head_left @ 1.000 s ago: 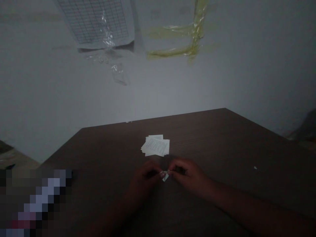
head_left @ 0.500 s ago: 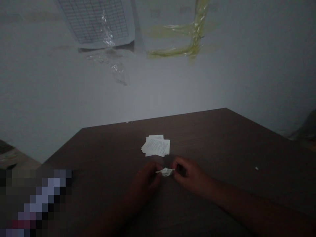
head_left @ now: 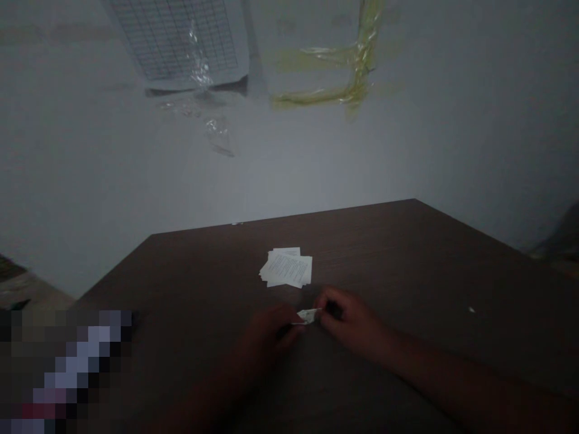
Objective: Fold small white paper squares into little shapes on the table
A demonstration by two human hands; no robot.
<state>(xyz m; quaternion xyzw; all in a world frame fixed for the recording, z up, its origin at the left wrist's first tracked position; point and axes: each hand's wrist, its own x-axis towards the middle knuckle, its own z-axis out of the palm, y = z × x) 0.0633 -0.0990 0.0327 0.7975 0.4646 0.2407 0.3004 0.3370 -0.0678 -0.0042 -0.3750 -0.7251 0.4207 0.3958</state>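
Observation:
A small folded piece of white paper (head_left: 308, 316) is held between my two hands, just above or on the dark tabletop; I cannot tell which. My left hand (head_left: 274, 333) pinches its left end between thumb and fingers. At the other end, the thumb and index finger of my right hand (head_left: 347, 314) grip the paper, with the fingers curled. Beyond the hands lies a loose stack of printed paper slips (head_left: 287, 269), their edges turned at different angles. Dim light hides the finer folds of the held paper.
The brown table (head_left: 362, 241) meets a pale wall (head_left: 289, 169) at its far edge. A tiny white scrap (head_left: 471, 310) lies to the right. A gridded sheet (head_left: 181, 42) and yellow tape (head_left: 316, 97) are stuck on the wall. The lower left is blurred into blocks.
My left hand has shifted slightly right and down, and the paper between the hands is now tilted and shows a narrower shape. My right hand has hardly moved.

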